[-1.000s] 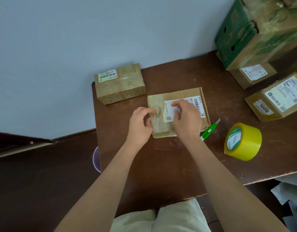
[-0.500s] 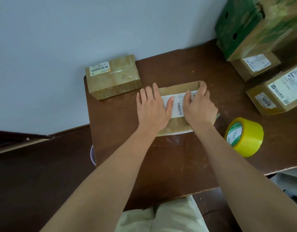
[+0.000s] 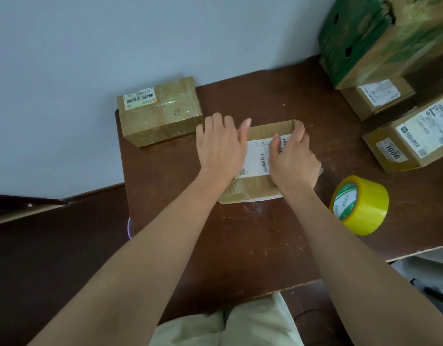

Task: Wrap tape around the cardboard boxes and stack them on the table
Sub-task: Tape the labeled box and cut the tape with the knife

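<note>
A flat cardboard box (image 3: 256,188) with a white shipping label (image 3: 256,156) lies in the middle of the brown table (image 3: 252,236). My left hand (image 3: 220,148) rests flat on its left part, fingers straight and reaching past the far edge. My right hand (image 3: 294,158) is on the right part, thumb on the label and fingers curled over the far right edge. A second, tape-wrapped box (image 3: 160,113) sits at the table's far left corner against the wall. A yellow tape roll (image 3: 360,204) stands on its edge to the right of my right forearm.
Several more boxes crowd the right side: one marked 1006 (image 3: 412,138), a smaller one (image 3: 377,96) behind it, and a large green and brown carton (image 3: 380,33) on top. The table's front edge runs close to my lap.
A second ago both hands pinched at the label near the box's middle. They then spread flat on the lid; now my left hand has shifted left and my right fingers hook the far edge.
</note>
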